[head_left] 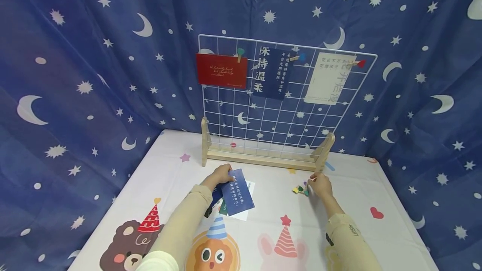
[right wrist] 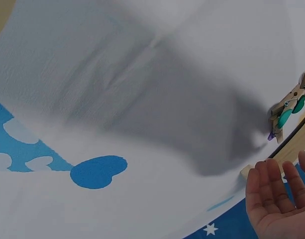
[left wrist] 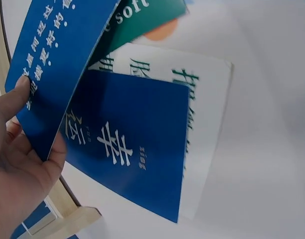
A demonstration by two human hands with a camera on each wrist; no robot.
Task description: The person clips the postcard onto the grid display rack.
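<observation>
My left hand (head_left: 221, 174) pinches a blue card (head_left: 238, 193) with white writing between thumb and fingers. Under it lie a darker blue card (left wrist: 137, 119), a green card (left wrist: 142, 20) and a white card (left wrist: 212, 109) on the table; they partly cover one another. At the right, my right hand (head_left: 321, 184) is beside a small cluster of wooden clothespins (head_left: 301, 190) with coloured hearts. In the right wrist view its fingers (right wrist: 274, 191) are loosely extended, and I see nothing held in them.
A white wire grid (head_left: 260, 116) on a wooden stand (head_left: 260, 159) rises behind the hands. Clothespins hold a red card (head_left: 222, 70), a dark blue card (head_left: 275, 74) and a white card (head_left: 321, 83) on it. A starry blue curtain (head_left: 94, 53) surrounds the table.
</observation>
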